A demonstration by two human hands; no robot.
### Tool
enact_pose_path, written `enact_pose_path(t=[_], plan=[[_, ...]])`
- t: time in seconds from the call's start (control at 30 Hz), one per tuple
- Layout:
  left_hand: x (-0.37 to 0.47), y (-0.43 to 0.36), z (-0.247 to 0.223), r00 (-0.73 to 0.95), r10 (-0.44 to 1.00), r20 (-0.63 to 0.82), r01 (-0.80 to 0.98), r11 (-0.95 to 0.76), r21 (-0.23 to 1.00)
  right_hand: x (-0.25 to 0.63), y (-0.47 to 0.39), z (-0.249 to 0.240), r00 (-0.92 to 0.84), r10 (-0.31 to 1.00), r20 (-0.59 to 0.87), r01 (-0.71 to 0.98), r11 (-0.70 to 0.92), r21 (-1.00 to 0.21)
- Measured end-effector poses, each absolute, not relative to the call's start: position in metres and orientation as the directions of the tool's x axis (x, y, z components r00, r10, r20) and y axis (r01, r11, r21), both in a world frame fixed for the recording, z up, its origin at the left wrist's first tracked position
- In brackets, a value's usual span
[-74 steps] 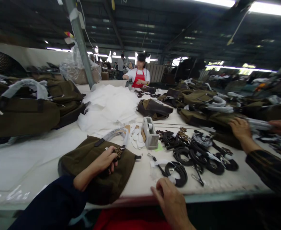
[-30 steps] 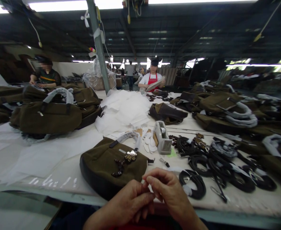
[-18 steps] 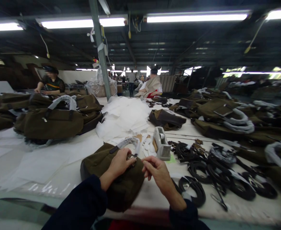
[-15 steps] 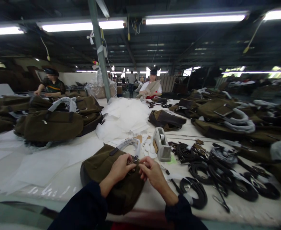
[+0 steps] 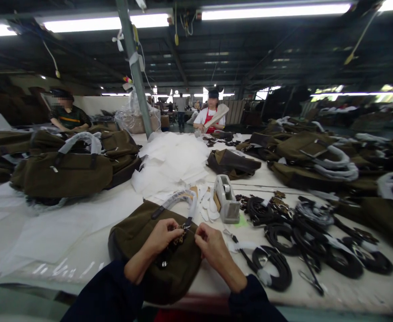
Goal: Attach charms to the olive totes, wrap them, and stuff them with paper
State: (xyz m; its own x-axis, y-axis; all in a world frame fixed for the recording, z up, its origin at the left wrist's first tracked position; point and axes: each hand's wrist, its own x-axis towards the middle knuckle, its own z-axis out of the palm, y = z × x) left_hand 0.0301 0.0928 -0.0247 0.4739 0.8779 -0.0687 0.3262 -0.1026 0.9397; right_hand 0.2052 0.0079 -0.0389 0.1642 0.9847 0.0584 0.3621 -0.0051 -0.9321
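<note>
An olive-brown handbag [image 5: 132,232] with dark trim lies at the table's front edge, its plastic-wrapped handle [image 5: 183,197] toward the back. Over the bag, my left hand [image 5: 164,235] is closed on a small brown patterned charm [image 5: 179,241] beside the handle's base. A dark piece with a shiny metal bit hangs below that charm. My right hand [image 5: 209,241] pinches at the bag's right side, thumb and finger together. What lies between those fingertips is too small to make out; it may be a thin cord.
A grey tape dispenser [image 5: 228,201] stands behind my right hand. Coiled black straps [image 5: 273,264] with metal clips lie to the right. White paper sheets [image 5: 176,156] are heaped behind the bag. More olive bags [image 5: 69,174] are piled on both sides. A co-worker [image 5: 211,114] stands across the table.
My left hand has shifted slightly left, and more of the charm and its dangling metal piece shows. My right hand remains pinched by the handle's base. The view has tilted slightly.
</note>
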Motion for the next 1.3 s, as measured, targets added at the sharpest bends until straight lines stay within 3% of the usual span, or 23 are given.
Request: enact_pose_path(t=[0.43,0.73,1.03,1.3], plan=[[0.032,0.093,-0.024,0.455,0.885,-0.096,0.332,-0.069,0.941,0.203,0.011,-0.037,0.188,0.972,0.14,0.596,0.0,-0.803],[0.034,0.089,-0.021,0.539,0.842,0.036,0.306,-0.235,0.923,0.199,0.02,-0.032,0.139,0.983,0.121,0.732,-0.019,-0.681],[0.033,0.089,-0.024,0.574,0.816,0.066,0.287,-0.276,0.918,0.198,0.028,-0.022,0.108,0.992,0.069,0.824,-0.05,-0.564],[0.034,0.1,-0.043,0.492,0.867,0.078,0.301,-0.254,0.919,0.195,0.038,-0.017,0.066,0.997,0.047,0.862,-0.033,-0.505]])
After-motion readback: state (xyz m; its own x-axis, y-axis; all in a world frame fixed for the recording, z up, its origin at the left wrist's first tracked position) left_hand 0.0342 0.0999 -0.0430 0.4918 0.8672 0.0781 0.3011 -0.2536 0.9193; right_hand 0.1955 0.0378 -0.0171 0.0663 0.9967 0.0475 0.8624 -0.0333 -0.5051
